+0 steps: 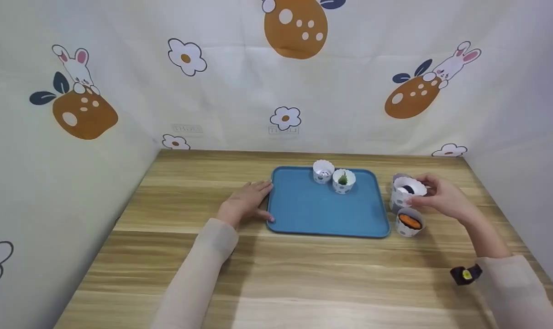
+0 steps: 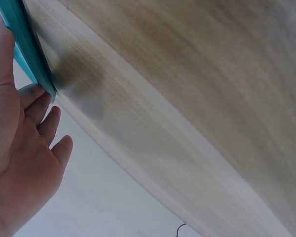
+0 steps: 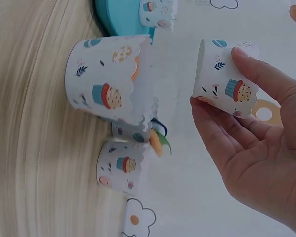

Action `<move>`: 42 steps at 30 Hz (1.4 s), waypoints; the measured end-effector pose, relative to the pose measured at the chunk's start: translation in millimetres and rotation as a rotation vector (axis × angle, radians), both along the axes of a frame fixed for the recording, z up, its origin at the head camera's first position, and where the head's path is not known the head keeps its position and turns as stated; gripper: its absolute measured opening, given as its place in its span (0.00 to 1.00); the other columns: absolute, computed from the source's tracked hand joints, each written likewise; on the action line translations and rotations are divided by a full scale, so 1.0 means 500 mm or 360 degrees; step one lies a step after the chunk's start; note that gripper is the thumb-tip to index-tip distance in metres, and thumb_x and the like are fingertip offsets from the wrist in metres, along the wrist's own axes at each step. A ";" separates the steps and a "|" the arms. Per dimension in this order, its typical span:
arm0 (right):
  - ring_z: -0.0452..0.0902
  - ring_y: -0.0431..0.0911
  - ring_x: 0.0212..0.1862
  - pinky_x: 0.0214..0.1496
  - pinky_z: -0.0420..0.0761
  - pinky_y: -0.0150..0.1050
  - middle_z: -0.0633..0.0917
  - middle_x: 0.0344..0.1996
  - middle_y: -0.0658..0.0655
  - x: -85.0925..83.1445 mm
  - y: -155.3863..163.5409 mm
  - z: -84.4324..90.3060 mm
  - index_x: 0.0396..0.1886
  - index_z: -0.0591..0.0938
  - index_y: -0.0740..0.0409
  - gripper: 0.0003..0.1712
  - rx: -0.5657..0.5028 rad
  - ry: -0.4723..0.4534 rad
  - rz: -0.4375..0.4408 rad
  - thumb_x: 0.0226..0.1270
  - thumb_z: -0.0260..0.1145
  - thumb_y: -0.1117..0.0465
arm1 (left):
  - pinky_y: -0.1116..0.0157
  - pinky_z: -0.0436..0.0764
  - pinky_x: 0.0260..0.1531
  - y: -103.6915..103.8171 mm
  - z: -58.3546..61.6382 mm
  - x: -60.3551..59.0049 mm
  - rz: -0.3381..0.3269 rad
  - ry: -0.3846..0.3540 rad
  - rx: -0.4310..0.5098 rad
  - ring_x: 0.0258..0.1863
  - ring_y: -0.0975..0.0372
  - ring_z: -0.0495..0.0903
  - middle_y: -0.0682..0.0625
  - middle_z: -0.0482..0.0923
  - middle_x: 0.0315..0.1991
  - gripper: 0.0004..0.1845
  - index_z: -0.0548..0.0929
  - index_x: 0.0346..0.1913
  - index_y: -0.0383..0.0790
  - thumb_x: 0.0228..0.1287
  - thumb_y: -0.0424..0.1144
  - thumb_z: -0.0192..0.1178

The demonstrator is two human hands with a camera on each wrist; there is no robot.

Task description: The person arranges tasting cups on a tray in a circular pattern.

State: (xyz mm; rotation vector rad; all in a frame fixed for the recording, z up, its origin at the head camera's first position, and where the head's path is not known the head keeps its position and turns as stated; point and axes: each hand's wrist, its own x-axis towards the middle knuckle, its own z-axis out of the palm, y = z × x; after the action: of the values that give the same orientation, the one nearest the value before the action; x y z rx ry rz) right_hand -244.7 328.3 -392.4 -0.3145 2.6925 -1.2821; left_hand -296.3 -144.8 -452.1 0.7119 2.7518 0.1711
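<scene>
As seen from the head view, the right hand (image 1: 440,197) pinches a paper cup (image 1: 408,189) just right of the blue tray (image 1: 322,214) on the bench (image 1: 276,274); the left hand (image 1: 246,203) rests flat against the tray's left edge.

Left wrist view: straight fingers (image 2: 37,106) touch the tray rim (image 2: 27,44).

Right wrist view: thumb and fingers (image 3: 212,133) hold the cup wall (image 3: 222,86). Judged light, thin, crushable; best taken gently low on the wall.
</scene>
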 end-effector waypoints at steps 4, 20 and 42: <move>0.79 0.31 0.40 0.39 0.85 0.28 0.79 0.48 0.62 -0.006 -0.019 0.003 0.61 0.69 0.75 0.33 -0.0040 -0.0025 0.0024 0.63 0.72 0.62 | 0.52 0.47 0.81 -0.001 -0.002 0.001 0.0011 -0.0004 0.0015 0.81 0.53 0.48 0.46 0.48 0.81 0.55 0.52 0.79 0.39 0.57 0.63 0.66; 0.76 0.54 0.53 0.45 0.79 0.25 0.78 0.57 0.71 -0.019 -0.079 0.002 0.64 0.69 0.72 0.37 0.0100 -0.0022 0.0019 0.64 0.73 0.54 | 0.53 0.48 0.81 -0.001 -0.004 0.001 0.0015 0.0018 -0.0010 0.81 0.54 0.48 0.47 0.48 0.81 0.56 0.52 0.80 0.40 0.57 0.65 0.64; 0.79 0.54 0.51 0.45 0.82 0.32 0.79 0.55 0.70 -0.029 -0.137 -0.023 0.62 0.71 0.70 0.35 0.0037 -0.0010 0.0056 0.63 0.73 0.55 | 0.51 0.49 0.81 0.000 -0.001 -0.003 0.0007 0.0004 0.0009 0.80 0.50 0.50 0.46 0.49 0.81 0.55 0.52 0.80 0.40 0.58 0.64 0.65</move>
State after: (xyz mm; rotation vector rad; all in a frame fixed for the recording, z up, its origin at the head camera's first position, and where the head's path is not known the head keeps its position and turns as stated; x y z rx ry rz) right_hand -259.0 259.5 -403.9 -0.3525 2.6819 -1.2395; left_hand -297.9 -145.0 -452.9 0.7077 2.7567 0.1793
